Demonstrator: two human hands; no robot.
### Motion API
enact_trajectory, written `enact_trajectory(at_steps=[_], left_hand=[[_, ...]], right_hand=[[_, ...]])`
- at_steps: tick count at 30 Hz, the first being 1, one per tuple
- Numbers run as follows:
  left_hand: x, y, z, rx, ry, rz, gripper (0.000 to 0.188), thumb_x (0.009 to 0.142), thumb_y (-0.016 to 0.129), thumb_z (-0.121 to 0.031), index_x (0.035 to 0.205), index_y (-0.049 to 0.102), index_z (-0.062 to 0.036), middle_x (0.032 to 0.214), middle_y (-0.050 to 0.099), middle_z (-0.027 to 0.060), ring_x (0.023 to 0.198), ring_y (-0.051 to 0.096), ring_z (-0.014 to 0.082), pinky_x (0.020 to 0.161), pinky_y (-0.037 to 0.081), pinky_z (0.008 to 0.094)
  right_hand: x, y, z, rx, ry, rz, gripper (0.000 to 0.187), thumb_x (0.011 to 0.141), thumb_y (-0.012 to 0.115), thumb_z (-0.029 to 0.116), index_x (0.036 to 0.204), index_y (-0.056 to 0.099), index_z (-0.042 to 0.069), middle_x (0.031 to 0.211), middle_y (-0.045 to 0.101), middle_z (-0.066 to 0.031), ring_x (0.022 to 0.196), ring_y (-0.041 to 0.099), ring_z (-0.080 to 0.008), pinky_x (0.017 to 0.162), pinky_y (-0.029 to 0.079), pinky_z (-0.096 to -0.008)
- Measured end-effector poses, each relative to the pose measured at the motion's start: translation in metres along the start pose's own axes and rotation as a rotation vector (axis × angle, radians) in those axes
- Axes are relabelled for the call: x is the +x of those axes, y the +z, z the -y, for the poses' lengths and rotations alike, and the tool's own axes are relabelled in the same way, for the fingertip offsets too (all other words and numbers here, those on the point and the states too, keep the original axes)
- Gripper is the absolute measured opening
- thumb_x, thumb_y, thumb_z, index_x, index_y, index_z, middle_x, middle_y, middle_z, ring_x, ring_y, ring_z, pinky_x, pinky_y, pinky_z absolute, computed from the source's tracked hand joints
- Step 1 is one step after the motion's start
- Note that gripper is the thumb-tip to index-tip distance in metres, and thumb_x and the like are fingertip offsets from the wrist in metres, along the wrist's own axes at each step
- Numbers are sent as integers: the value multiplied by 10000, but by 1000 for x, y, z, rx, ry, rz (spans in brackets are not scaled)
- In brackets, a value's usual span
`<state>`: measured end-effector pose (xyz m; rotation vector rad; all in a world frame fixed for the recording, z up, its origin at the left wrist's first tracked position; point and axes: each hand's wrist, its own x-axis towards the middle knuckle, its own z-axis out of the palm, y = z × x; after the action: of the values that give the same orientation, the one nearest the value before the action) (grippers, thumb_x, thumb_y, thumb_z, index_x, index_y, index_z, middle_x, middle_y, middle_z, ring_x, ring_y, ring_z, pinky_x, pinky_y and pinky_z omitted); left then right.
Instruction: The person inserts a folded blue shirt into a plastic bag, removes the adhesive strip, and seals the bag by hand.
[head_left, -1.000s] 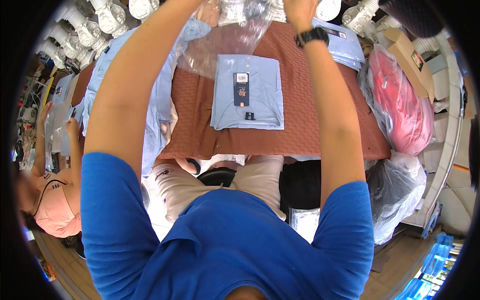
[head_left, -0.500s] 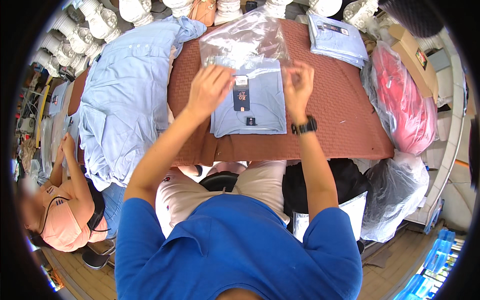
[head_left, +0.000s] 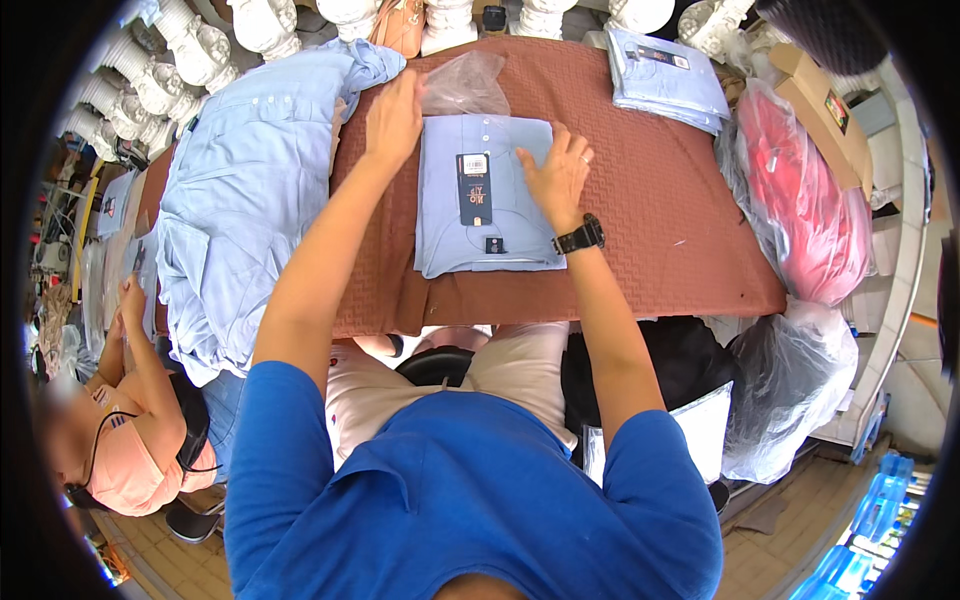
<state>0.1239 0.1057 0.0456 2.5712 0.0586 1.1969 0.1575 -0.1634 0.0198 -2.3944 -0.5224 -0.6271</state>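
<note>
Right hand (head_left: 558,178) spread, thumb out, at the far right corner of the shirt (head_left: 515,215), a smooth blue cotton-look rectangle lying mid-table on ridged brown cloth (head_left: 690,225). Left hand (head_left: 395,118), fingers drawn narrow, at the crinkled clear film (head_left: 470,84); can't tell whether it's pinching. Dark, oblong tag (head_left: 474,208) on the shirt, rumpled pile (head_left: 250,190) left.

I am holding the left hand (head_left: 395,112) farther forward than the right hand (head_left: 558,172), its fingers bunching close together and pointing away. Behind it, the left forearm (head_left: 325,250) is slanting inward. The right hand is facing palm down, fingers spreading, thumb pointing toward the left hand; the right forearm (head_left: 615,325) is angling inward behind it.
</note>
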Motion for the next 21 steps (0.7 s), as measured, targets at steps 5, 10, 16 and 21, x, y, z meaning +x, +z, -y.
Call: enact_trajectory(at_steps=[5,10,16,21], left_hand=[[45,-21,-29,-180,61,54,170,945,644,-65,1081,546,-37,1047,737,140,947,700,370,770,561,474],[48,-56,-58,-309,201,125,209,925,632,-27,1127,578,-34,1170,725,106,1016,714,316,832,584,431],[75,-75,-66,45,743,38,376,833,631,37,1188,648,-86,1453,583,72,1180,660,269,869,592,369],[92,-95,-32,173,885,-52,421,806,637,-16,1215,679,-107,1490,559,64,1219,626,271,962,556,367]], right_hand=[[22,-4,25,665,43,632,622,944,723,254,1431,451,-20,1391,462,-349,1132,570,-520,956,492,-556],[42,45,76,633,-125,152,605,1002,627,227,1511,394,-2,1505,313,-409,1200,509,-562,1007,459,-565],[121,108,67,464,-409,17,755,995,628,256,1578,224,-2,1494,277,-390,1353,305,-548,1130,334,-551],[142,61,117,789,-307,-281,841,967,679,312,1573,209,-35,1485,270,-360,1352,321,-509,1155,295,-555]])
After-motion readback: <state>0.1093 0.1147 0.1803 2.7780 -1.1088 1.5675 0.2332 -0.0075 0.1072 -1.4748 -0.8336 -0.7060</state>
